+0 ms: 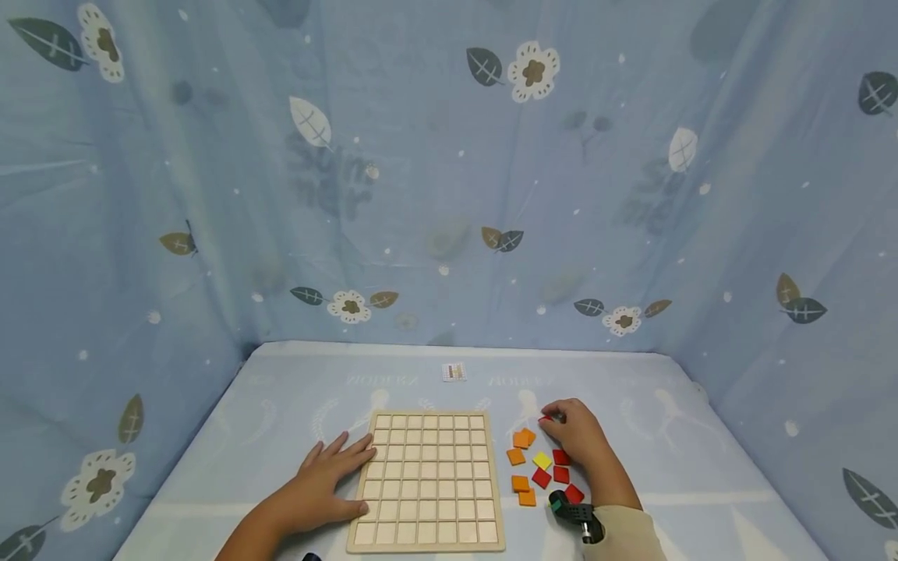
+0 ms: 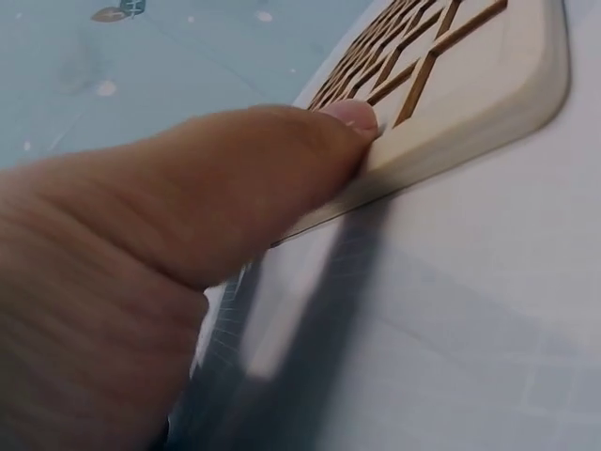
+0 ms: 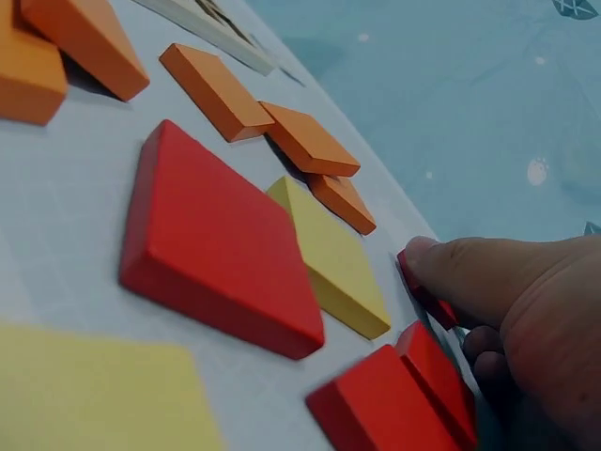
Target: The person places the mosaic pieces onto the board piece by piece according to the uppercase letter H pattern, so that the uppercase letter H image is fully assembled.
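Observation:
A pale wooden grid board (image 1: pixel 496 491) lies flat on the table. At its left edge my left hand (image 1: pixel 317 485) rests with fingers spread, and the thumb (image 2: pixel 282 155) presses on the rim near a corner. To the right of the board, my right hand (image 1: pixel 578 436) pinches a red square tile (image 3: pixel 427 289) between thumb and fingers, at the far end of a loose group of tiles. Nearer than that hand lie several red tiles (image 1: pixel 561 474), a yellow tile (image 1: pixel 542 460) and several orange tiles (image 1: pixel 515 456), some overlapping.
A small printed card (image 1: pixel 454 372) lies near the back of the table (image 1: pixel 295 382). Patterned blue curtains (image 1: pixel 421 195) hang behind and at both sides. A second yellow tile (image 3: pixel 94 390) shows close up in the right wrist view.

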Demonstrator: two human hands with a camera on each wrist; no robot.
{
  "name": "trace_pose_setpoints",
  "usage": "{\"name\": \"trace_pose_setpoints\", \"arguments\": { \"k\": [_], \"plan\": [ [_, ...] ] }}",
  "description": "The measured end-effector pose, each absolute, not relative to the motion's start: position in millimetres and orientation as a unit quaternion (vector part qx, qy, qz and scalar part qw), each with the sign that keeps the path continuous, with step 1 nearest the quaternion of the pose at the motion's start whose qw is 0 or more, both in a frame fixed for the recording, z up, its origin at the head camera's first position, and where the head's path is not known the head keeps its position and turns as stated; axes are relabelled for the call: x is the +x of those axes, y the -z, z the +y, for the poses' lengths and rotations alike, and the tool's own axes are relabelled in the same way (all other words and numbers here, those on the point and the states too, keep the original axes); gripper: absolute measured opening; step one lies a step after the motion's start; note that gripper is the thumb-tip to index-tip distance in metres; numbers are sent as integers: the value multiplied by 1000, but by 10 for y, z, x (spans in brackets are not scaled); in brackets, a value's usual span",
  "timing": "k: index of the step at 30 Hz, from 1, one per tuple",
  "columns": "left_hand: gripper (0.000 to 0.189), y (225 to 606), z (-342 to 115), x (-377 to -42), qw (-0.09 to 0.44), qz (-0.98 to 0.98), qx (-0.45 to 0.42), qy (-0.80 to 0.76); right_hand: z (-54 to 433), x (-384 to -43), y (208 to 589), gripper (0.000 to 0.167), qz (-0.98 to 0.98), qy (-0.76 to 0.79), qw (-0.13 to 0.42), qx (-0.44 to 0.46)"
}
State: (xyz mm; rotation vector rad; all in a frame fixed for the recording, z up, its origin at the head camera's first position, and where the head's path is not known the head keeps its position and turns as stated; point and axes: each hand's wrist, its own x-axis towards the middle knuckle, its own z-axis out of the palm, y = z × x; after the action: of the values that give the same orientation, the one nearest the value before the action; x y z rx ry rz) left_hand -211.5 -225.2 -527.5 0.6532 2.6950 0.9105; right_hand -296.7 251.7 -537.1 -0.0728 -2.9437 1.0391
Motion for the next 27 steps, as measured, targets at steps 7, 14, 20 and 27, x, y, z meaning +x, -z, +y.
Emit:
{"name": "trace_pose_setpoints", "arguments": {
  "k": [7,14,20,27],
  "plan": [
    [94,5308,-2289,-2049,121,918,223,-304,2527,-2921,5430,19,-940,-339,-6,-31],
    [96,5318,-2235,-2082,115,921,222,-300,2553,-2904,5368,20,-935,-353,6,-36],
    [97,5310,-2208,-2140,107,929,214,-282,2569,-2923,5345,18,-931,-361,17,-49],
    [98,5316,-2212,-2133,100,936,193,-275,2539,-2962,5341,10,-923,-377,21,-66]
  ]
}}
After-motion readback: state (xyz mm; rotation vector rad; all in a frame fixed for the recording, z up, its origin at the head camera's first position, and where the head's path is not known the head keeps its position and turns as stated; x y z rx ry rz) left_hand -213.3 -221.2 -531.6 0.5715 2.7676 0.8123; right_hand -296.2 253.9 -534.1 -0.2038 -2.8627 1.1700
